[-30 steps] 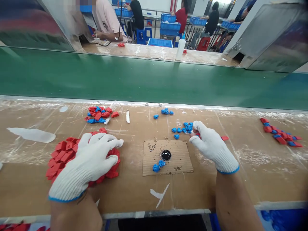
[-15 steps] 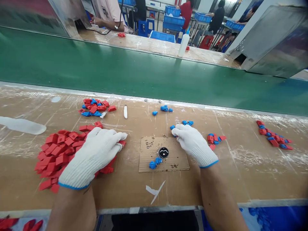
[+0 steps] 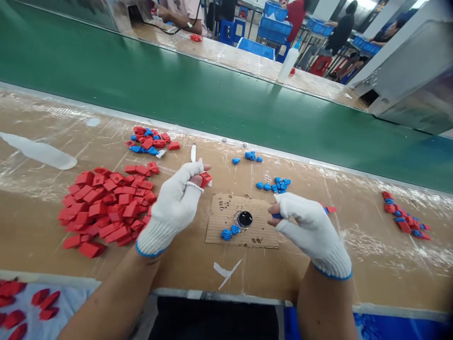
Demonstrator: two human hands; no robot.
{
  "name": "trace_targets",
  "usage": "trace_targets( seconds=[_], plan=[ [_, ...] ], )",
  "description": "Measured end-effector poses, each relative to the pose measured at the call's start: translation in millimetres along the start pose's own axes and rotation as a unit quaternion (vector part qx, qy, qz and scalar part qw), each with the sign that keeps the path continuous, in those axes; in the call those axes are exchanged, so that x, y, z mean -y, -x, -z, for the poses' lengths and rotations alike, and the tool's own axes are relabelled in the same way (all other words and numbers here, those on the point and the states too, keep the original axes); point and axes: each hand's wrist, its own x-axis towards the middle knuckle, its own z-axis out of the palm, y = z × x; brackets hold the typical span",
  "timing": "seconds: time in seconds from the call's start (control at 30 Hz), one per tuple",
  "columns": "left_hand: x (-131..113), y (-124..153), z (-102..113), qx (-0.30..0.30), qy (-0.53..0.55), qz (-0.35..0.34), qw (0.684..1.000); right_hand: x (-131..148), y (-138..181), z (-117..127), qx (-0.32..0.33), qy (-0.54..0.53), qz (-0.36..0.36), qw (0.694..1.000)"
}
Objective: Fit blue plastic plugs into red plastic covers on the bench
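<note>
My left hand [image 3: 180, 200], in a white glove with bare fingertips, pinches a small red plastic block [image 3: 205, 179] above the table. To its left lies a big heap of similar red blocks [image 3: 106, 203]. My right hand [image 3: 307, 224], gloved the same way, is closed on a small blue piece [image 3: 277, 216], mostly hidden by the fingers. Between my hands rests a cardboard sheet [image 3: 219, 215] with wet spots. On it sit a small round dish of dark liquid [image 3: 245, 218] and two blue fist-shaped pieces [image 3: 230, 232]. More blue pieces [image 3: 281, 184] lie just behind the sheet.
A green conveyor belt [image 3: 177, 80] runs across behind the table. Mixed red and blue parts [image 3: 148, 140] lie at the back left, joined ones [image 3: 403, 215] at the right. A white squeeze bottle [image 3: 288, 63] stands beyond the belt, where a person [image 3: 184, 19] sits.
My left hand has lifted away from the red heap and moved right with a red block. My right hand has drawn back toward me from the blue pieces, holding one. The view has tilted.
</note>
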Motion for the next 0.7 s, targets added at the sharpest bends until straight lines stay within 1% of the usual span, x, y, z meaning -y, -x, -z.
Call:
trace_targets(
  seconds=[0.03, 0.1, 0.13, 0.2, 0.27, 0.33, 0.4, 0.47, 0.53, 0.6, 0.7],
  plan=[
    [1, 2, -7, -0.012, 0.085, 0.020, 0.996, 2, -3, -5, 0.014, 0.002, 0.004, 1.000],
    [2, 3, -18, -0.034, 0.238, 0.075, 0.968, 5, -7, -13, 0.023, -0.001, 0.002, 1.000],
    [2, 2, -21, -0.044, 0.297, 0.105, 0.948, 6, -8, -15, 0.025, -0.003, -0.004, 1.000],
    [1, -2, -23, -0.057, 0.367, 0.163, 0.914, 9, -8, -17, 0.033, 0.003, -0.021, 0.999],
    [-2, -8, -20, -0.071, 0.400, 0.202, 0.891, 11, -6, -16, 0.034, 0.022, -0.034, 0.999],
    [-5, -14, -15, -0.084, 0.425, 0.225, 0.873, 12, -4, -13, 0.030, 0.039, -0.042, 0.998],
    [-6, -17, -10, -0.088, 0.455, 0.232, 0.855, 12, -3, -12, 0.029, 0.043, -0.052, 0.997],
    [-5, -19, -7, -0.078, 0.482, 0.234, 0.841, 12, -2, -12, 0.041, 0.045, -0.061, 0.996],
    [-3, -19, -7, -0.060, 0.499, 0.229, 0.833, 11, -2, -13, 0.044, 0.056, -0.063, 0.995],
    [0, -18, -7, -0.043, 0.507, 0.218, 0.833, 11, -4, -15, 0.045, 0.074, -0.058, 0.995],
    [4, -16, -9, -0.032, 0.504, 0.203, 0.839, 11, -9, -19, 0.070, 0.109, -0.022, 0.991]
  ],
)
